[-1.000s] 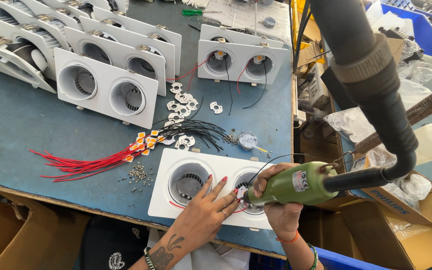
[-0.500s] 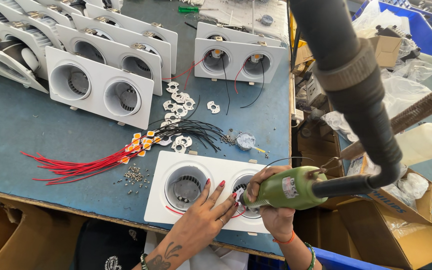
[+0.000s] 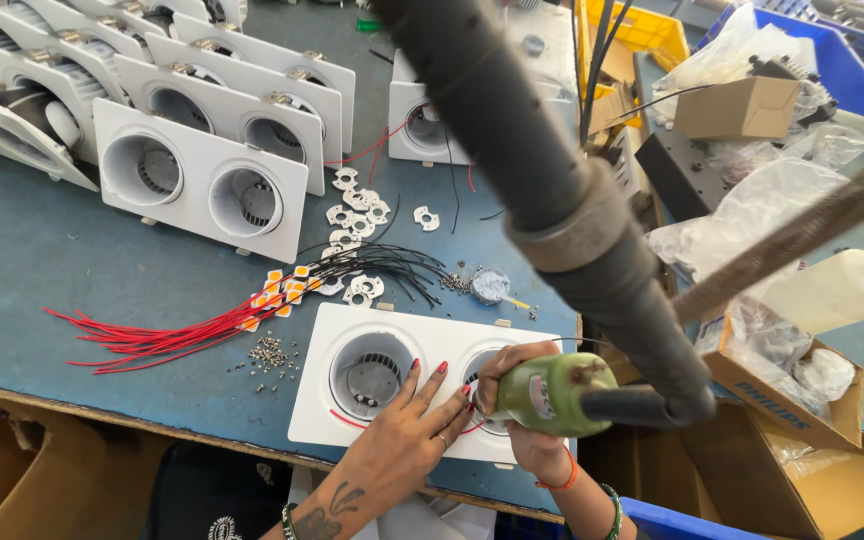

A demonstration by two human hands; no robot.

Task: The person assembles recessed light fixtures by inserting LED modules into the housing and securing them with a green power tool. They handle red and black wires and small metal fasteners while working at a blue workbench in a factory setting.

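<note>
**Fastening at the right opening of the twin white housing**

Lower centre of the frame: I see the twin white housing (image 3: pixel 432 345) lying flat on the blue bench (image 3: pixel 42 260). The left hand (image 3: pixel 407 425) lies open, fingers spread and pressed on the panel between the two round openings, pinning it down. The right hand (image 3: pixel 512 400) is closed around the green powered screwdriver (image 3: pixel 550 392), whose nose points into the right opening.

My judgement: a screw is being driven inside the right recess. The next move calls for the tool to be kept square to the fastener and the panel held firm, so the bit does not skip.

Near by, centre left, lie a bundle of red wires (image 3: pixel 152 335), black wires (image 3: pixel 382 262), loose screws (image 3: pixel 270 352) and small white ring plates (image 3: pixel 357 205). More finished housings (image 3: pixel 202 180) stand stacked at upper left.

Not verifiable: the bit tip and the screw are covered by the right hand; the tool's thick black hose (image 3: pixel 532 170) crosses the frame and masks the bench behind it. Both forearms are cut off at the bottom edge.
</note>
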